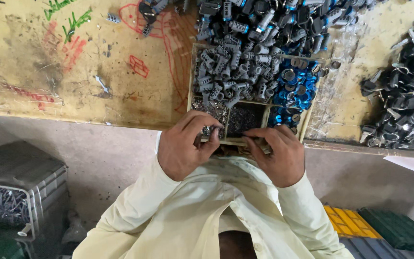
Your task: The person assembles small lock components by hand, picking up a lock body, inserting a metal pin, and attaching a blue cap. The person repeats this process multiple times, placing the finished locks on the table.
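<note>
Hands: left hand (184,148) and right hand (276,156) meet at the near edge of a divided wooden tray (191,76), seen from above.
Left hand: fingers curled, pinching a small grey metal part (210,130) between thumb and fingertips, just over the tray's near left compartment.
Right hand: fingers bent down onto the tray's front rim; it seems to grip something small, but what it is cannot be told.
Tray: sits on a worn, paint-marked yellow surface (49,76), holding grey ribbed cylinders (228,76), blue-rimmed round caps (295,88) and fine metal pins (243,117).
Beyond: heaps of dark assembled pieces (403,91) lie at the far edge and right.
Below: a grey crate (20,182) stands on the floor, left.
Risk: the pinched part is tiny and held over the surface's edge; a slip of the fingertips would likely drop it into the lap or onto the floor.
</note>
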